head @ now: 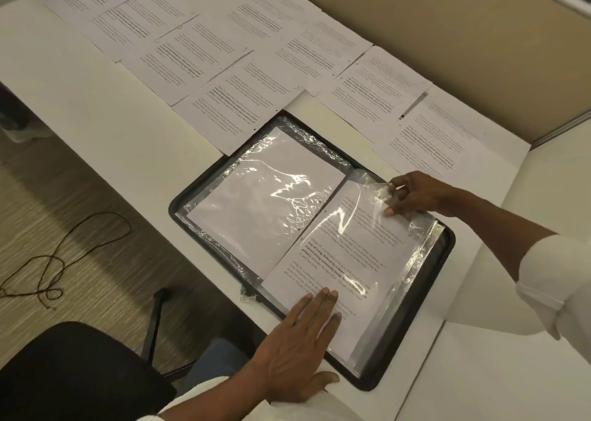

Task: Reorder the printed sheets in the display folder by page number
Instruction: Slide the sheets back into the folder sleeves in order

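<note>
A black chair [64,372] is standing to the left of the display folder [380,379], and a thin cord [64,254] is lying on the floor there too. The folder is lying open on the white desk [96,107], near the front edge. Behind the folder, many loose sheets [243,100] are lying in rows, some overlapping.

In the left half of the folder, a blank-side sheet [256,206] is sitting inside a shiny pocket. The left hand [297,350] is lying flat at the folder's near edge. Its fingers are straight and close together, pressing down the near end of the printed sheet [351,260]. This sheet is lying a bit crooked in the right half of the folder.

At the far end of that half, the right hand [412,193] is pinching the clear pocket [380,193] between thumb and fingers and lifting its edge up.

The paper is probably light and floppy, so it is likely to bend or crease if pushed hard. The pocket looks thin, crinkly and slippery, and it may cling to the paper. It seems best to hold the pocket open by its top edge and slide the sheet by its end, keeping it flat.
</note>
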Motion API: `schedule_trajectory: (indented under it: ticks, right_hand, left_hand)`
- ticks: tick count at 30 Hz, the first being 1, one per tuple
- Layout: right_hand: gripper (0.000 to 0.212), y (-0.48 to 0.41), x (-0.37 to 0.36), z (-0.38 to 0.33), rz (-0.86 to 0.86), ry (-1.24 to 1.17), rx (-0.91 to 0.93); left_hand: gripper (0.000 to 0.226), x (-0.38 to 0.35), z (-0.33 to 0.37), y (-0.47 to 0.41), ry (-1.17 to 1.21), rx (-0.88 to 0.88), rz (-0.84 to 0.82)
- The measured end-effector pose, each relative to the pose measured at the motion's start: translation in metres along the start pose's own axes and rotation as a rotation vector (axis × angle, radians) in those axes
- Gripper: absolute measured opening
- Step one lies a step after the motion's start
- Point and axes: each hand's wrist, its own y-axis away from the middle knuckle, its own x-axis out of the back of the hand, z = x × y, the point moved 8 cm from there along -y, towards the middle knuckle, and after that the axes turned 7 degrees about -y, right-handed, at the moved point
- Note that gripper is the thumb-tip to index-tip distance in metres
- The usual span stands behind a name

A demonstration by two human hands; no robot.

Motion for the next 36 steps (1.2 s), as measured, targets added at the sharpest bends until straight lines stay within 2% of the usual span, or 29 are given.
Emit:
schedule_trajectory:
  ticks: [5, 8, 11, 15, 18, 20, 21, 25, 28, 31, 35, 36]
  right_hand:
    - [0.036, 0.021, 0.019, -0.002, 0.034, 0.314, -0.002]
    - [0.031, 0.037, 0.031, 0.001, 0.079, 0.322, -0.019]
    - [0.037, 0.056, 0.038, -0.001, 0.238, 0.127, 0.031]
    - [0.054, 0.078, 0.026, 0.009, 0.421, -0.321, 0.096]
    - [0.085, 0.090, 0.004, 0.032, 0.591, -0.618, 0.088]
    - [0.102, 0.098, -0.018, 0.050, 0.690, -0.658, 0.030]
    - [0.105, 0.102, -0.031, 0.056, 0.731, -0.655, 0.007]
    - [0.084, 0.129, -0.090, 0.065, 0.873, -0.817, 0.000]
    - [0.079, 0.151, -0.132, 0.064, 0.916, -0.911, 0.012]
    - [0.037, 0.163, -0.168, 0.056, 0.870, -0.949, 0.035]
    - [0.040, 0.173, -0.208, 0.022, 0.740, -1.044, 0.164]
    - [0.049, 0.176, -0.215, 0.011, 0.722, -1.038, 0.184]
  left_hand:
    - [0.100, 0.016, -0.017, -0.006, -0.096, 0.060, 0.048]
    - [0.108, 0.029, -0.023, -0.014, -0.091, 0.012, 0.079]
    - [0.111, 0.033, -0.027, -0.020, -0.091, -0.030, 0.081]
    - [0.094, 0.044, -0.041, -0.034, -0.040, 0.021, 0.009]
    - [0.088, 0.049, -0.055, -0.041, 0.050, 0.066, 0.021]
    - [0.081, 0.049, -0.062, -0.043, -0.007, 0.042, 0.092]
    - [0.077, 0.047, -0.066, -0.044, -0.018, 0.029, 0.116]
    - [0.067, 0.058, -0.074, -0.051, -0.013, -0.014, 0.165]
    - [0.057, 0.066, -0.078, -0.056, 0.020, -0.051, 0.185]
    - [0.057, 0.073, -0.082, -0.062, 0.133, -0.072, 0.151]
    - [0.068, 0.093, -0.084, -0.066, 0.433, -0.012, 0.151]
    - [0.070, 0.099, -0.085, -0.067, 0.543, 0.033, 0.147]
